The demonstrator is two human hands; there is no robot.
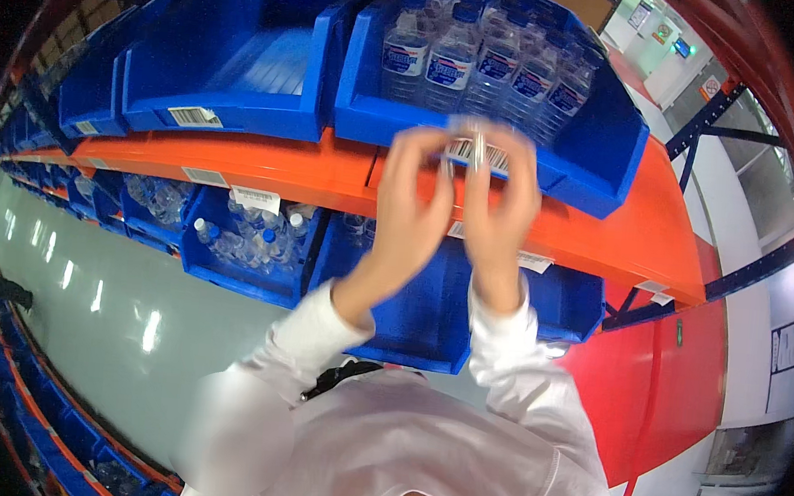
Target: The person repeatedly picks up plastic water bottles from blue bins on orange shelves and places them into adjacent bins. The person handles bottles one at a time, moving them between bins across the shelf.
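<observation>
My left hand (pixel 414 198) and my right hand (pixel 502 196) are raised together before the front wall of a blue bin (pixel 388 128). Their fingers curl inward and the fingertips meet at a white barcode label (pixel 492 156) on that wall. Motion smears the fingertips, and a pale, shiny patch shows between them; what they pinch, if anything, I cannot make out. Behind them, several clear plastic bottles (pixel 449 66) with blue-and-white labels stand upright in the bin.
An orange shelf beam (pixel 328 170) runs below the upper bins. Left of the bottles is another blue bin (pixel 233 81). On the lower level, a blue bin (pixel 246 272) holds loose clear bottles with blue and white caps. A blue-and-orange rack (pixel 39 406) stands at lower left.
</observation>
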